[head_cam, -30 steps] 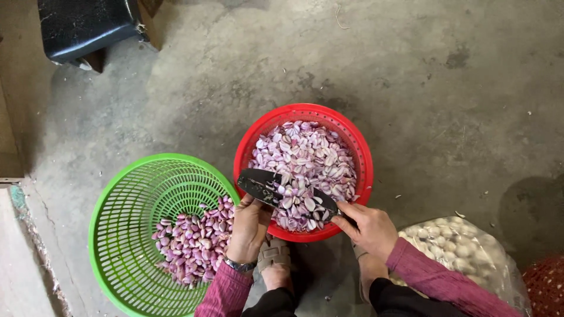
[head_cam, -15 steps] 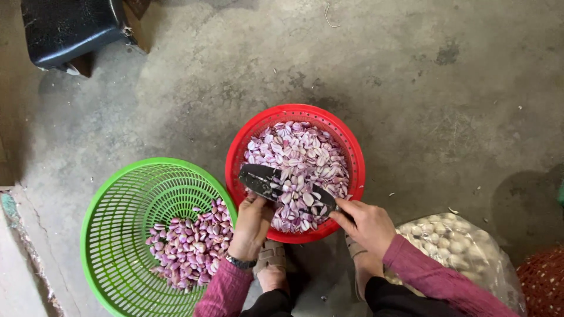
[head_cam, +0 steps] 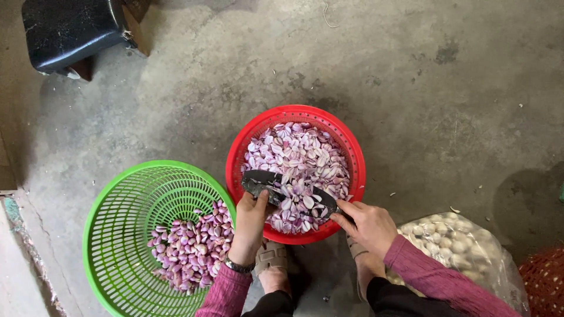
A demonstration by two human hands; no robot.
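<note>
Head view: both hands' grip (head_cam: 249, 220) (head_cam: 367, 226) clamps dark blade (head_cam: 291, 194) over red basket (head_cam: 235, 158)

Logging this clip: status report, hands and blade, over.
Left hand and right hand each grip an end of the dark blade. Blade lies across garlic skins in red basket. Nothing blocking.

A rough grey concrete floor (head_cam: 411, 88), stained and littered with husk scraps, lies in soft daylight; a dark padded stool (head_cam: 70, 29) stands at the far corner.
</note>
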